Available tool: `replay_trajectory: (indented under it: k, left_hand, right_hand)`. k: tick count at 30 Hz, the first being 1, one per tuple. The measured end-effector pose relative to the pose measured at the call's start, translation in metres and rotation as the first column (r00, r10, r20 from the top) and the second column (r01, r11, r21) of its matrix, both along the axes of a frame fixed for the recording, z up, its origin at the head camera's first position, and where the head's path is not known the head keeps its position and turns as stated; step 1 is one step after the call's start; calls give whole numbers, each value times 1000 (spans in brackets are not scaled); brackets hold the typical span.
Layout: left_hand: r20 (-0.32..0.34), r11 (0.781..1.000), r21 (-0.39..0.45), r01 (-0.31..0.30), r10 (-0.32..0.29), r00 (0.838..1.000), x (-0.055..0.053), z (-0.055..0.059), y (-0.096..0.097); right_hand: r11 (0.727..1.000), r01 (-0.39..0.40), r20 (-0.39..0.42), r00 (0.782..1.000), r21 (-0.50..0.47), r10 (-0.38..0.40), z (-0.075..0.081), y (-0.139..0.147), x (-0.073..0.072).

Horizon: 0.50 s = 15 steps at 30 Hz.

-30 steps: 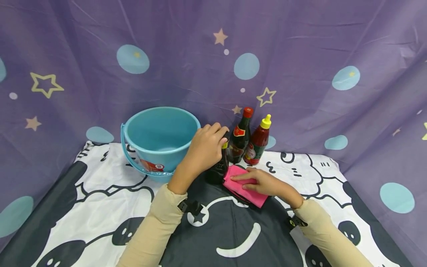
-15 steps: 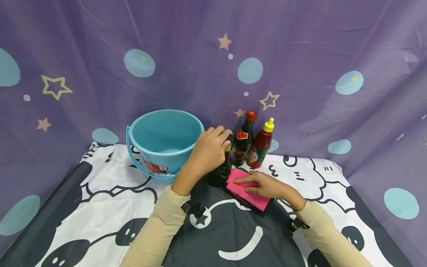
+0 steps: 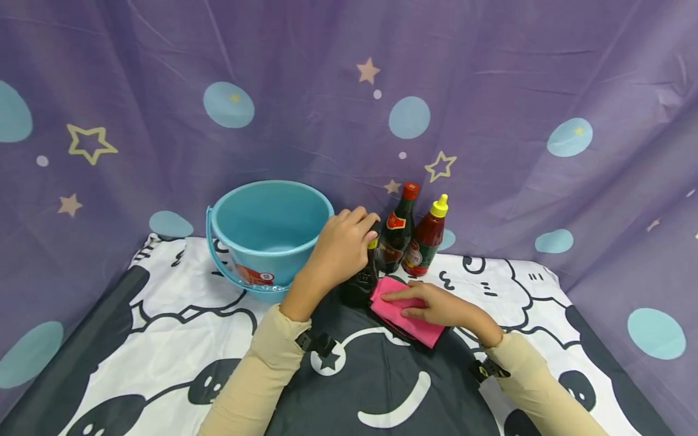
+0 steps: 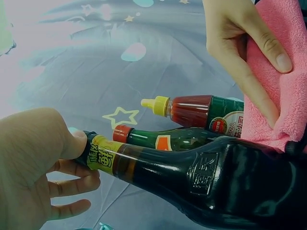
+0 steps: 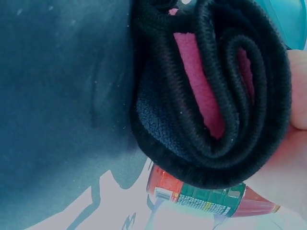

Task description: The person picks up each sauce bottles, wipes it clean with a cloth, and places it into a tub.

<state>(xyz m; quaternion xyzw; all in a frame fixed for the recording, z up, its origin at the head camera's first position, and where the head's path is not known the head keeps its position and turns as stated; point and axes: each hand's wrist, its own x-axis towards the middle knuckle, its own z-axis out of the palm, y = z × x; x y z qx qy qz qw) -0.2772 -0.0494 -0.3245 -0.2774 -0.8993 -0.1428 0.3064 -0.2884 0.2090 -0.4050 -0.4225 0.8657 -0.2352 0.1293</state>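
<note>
My left hand (image 3: 340, 248) holds a dark soy sauce bottle (image 4: 206, 177) by its black cap and neck, where a yellow label shows. The bottle stands upright on the cloth-covered table, partly hidden behind that hand in the head view. At its lower right side, my right hand (image 3: 436, 303) grips a folded pink cleaning cloth (image 3: 403, 312) with a dark edge. Two of its digits lie on the pink face in the left wrist view, and the cloth's upper part meets the bottle's body. The right wrist view shows the cloth's dark rolled edge (image 5: 216, 167) close up.
A light-blue bucket (image 3: 272, 245) with a handle stands left of the bottle. Behind the cloth are a red-capped dark green bottle (image 3: 396, 233) and a red sauce bottle (image 3: 425, 242) with a yellow nozzle. A purple curtain (image 3: 491, 91) hangs along the back.
The head view has shifted slightly, so everything appears a little further right and lower. Both hands keep their hold on the bottle and the cloth, with little visible movement.
</note>
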Motion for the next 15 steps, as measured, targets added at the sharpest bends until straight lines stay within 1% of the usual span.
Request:
replay_trajectory:
  k: [7,10,12,15]
  left_hand:
    - [0,1000,-3,18,-18,1000,0,-2,0]
    - [-9,1000,2,22,-22,1000,0,-2,-1]
    - [-10,1000,5,24,-24,1000,0,-2,-2]
    - [-2,1000,11,27,-27,1000,0,-1,-5]
  right_hand:
    - [999,-30,-26,999,-22,29,-2,2,1]
    - [998,-40,-42,998,-52,38,1,5,1]
    - [996,-41,-54,998,-78,37,8,8,2]
    - [990,-39,-104,994,-138,24,29,15,3]
